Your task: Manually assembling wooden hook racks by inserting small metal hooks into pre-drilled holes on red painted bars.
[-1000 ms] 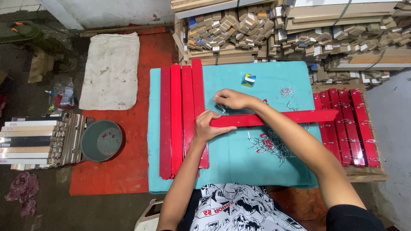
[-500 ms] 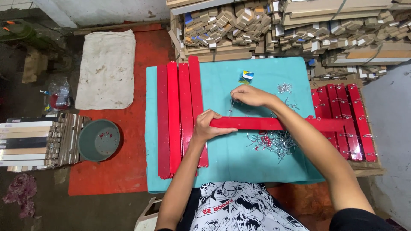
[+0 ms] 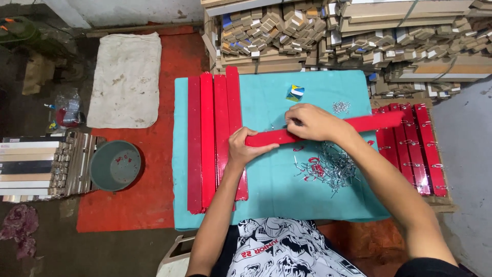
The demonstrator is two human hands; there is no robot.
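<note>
A long red strip (image 3: 376,122) lies crosswise on the teal-covered table (image 3: 271,200). My left hand (image 3: 245,149) grips its left end. My right hand (image 3: 311,122) rests on top of the strip near its middle, fingers closed around something small that I cannot make out. Several red strips (image 3: 214,138) lie side by side lengthwise at the table's left. A heap of small metal clips (image 3: 328,166) sits just below the strip, near my right forearm.
More red strips with clips (image 3: 417,149) lie on the right. Stacked wooden pieces (image 3: 328,31) fill the back. A small coloured box (image 3: 294,93) and a few loose clips (image 3: 341,106) sit on the table. A grey basin (image 3: 115,165) and framed strips (image 3: 41,164) stand at left.
The red strip has tilted slightly, its right end now higher. My right hand has slid right along it. My left hand stays on the left end.
</note>
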